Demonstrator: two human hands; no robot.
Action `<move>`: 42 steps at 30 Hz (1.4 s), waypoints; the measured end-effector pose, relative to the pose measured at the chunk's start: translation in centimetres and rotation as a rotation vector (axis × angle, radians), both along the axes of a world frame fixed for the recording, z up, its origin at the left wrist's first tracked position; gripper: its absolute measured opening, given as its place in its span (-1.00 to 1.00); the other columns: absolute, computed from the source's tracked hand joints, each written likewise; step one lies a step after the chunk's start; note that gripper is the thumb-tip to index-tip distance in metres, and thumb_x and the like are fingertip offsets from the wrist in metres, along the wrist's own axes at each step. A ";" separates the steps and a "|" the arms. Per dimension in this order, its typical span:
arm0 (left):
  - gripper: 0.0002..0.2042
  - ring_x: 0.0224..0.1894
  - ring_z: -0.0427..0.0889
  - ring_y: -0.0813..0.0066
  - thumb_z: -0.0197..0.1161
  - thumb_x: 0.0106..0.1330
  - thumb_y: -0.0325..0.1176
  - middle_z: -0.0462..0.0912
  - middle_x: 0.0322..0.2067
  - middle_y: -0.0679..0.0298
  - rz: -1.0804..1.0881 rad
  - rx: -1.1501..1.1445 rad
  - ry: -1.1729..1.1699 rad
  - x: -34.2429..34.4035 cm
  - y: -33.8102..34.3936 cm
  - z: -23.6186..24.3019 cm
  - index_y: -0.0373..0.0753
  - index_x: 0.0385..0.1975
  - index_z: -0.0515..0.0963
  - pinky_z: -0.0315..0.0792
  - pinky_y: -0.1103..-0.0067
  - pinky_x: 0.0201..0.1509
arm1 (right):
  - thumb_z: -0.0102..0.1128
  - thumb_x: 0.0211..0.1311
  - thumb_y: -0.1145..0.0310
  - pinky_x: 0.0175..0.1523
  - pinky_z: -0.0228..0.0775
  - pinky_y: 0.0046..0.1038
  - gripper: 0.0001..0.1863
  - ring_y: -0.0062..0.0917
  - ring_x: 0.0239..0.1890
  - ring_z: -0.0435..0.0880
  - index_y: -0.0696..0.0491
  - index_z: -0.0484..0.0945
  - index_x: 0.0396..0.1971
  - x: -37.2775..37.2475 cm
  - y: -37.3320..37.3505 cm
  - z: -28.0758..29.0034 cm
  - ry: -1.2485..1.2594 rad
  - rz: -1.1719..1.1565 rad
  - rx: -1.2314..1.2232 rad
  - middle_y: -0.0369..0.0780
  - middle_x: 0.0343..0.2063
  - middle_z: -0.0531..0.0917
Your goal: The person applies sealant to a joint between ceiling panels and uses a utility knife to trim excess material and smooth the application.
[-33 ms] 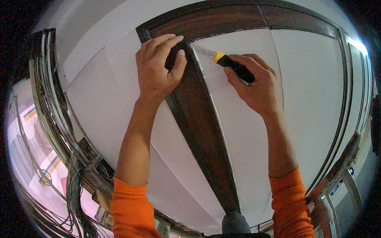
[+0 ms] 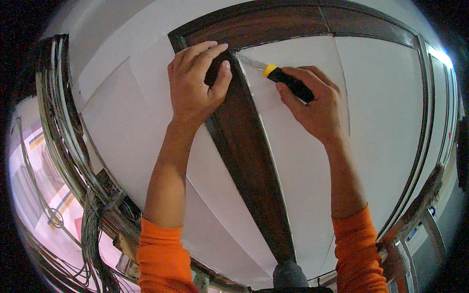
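Observation:
In my right hand (image 2: 317, 102), fingers are wrapped round the black and yellow handle of a putty knife (image 2: 291, 84). Its thin metal blade points up and left, the tip at the seam where a white panel (image 2: 298, 127) meets a dark brown wooden board (image 2: 239, 117). The tip lies near the corner below a dark crosswise board (image 2: 259, 24). Just left of the blade, my left hand (image 2: 195, 83) is open with nothing in it, fingers bent and apart. Its fingertips are over the upper end of the long board; whether they press on it I cannot tell.
Bundles of grey and black cables (image 2: 58, 127) run down the left side. A bright light (image 2: 439, 56) shines at the upper right, beside dark trim (image 2: 424, 122). At lower right stands a metal frame, perhaps a ladder (image 2: 432, 227). Another white panel (image 2: 127, 117) lies left of the board.

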State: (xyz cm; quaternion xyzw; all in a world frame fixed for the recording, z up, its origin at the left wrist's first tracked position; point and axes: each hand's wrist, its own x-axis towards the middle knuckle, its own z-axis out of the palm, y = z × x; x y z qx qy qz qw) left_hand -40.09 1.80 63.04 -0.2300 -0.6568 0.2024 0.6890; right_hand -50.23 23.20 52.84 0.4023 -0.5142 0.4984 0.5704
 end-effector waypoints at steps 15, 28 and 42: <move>-0.50 0.12 0.59 0.20 0.58 0.07 0.09 0.64 0.05 0.29 0.120 0.019 0.050 -0.3 0.8 -0.3 -0.04 -0.05 0.74 0.34 0.25 0.28 | 0.54 0.07 0.34 -0.07 0.64 -0.34 -0.72 -0.29 -0.21 0.78 0.04 0.78 -0.19 -0.8 -0.8 0.6 0.085 -0.005 -0.080 -0.19 -0.25 0.78; -0.46 -0.09 0.63 0.12 0.67 -0.13 0.16 0.66 -0.24 0.21 0.025 0.043 0.111 -2.5 2.5 0.8 -0.18 -0.40 0.66 0.46 0.27 0.09 | 0.56 0.03 0.31 -0.08 0.65 -0.36 -0.71 -0.34 -0.22 0.80 0.04 0.80 -0.21 -2.1 1.8 0.7 0.100 -0.076 -0.079 -0.20 -0.25 0.78; -0.47 -0.04 0.60 0.10 0.61 -0.03 0.14 0.63 -0.24 0.16 0.008 0.054 0.074 -4.7 5.2 0.7 -0.20 -0.32 0.64 0.46 0.22 0.03 | 0.52 0.18 0.22 -0.10 0.63 -0.42 -0.70 -0.50 -0.26 0.77 0.03 0.79 -0.12 -3.3 5.8 -0.5 -0.176 -0.020 -0.142 -0.23 -0.27 0.78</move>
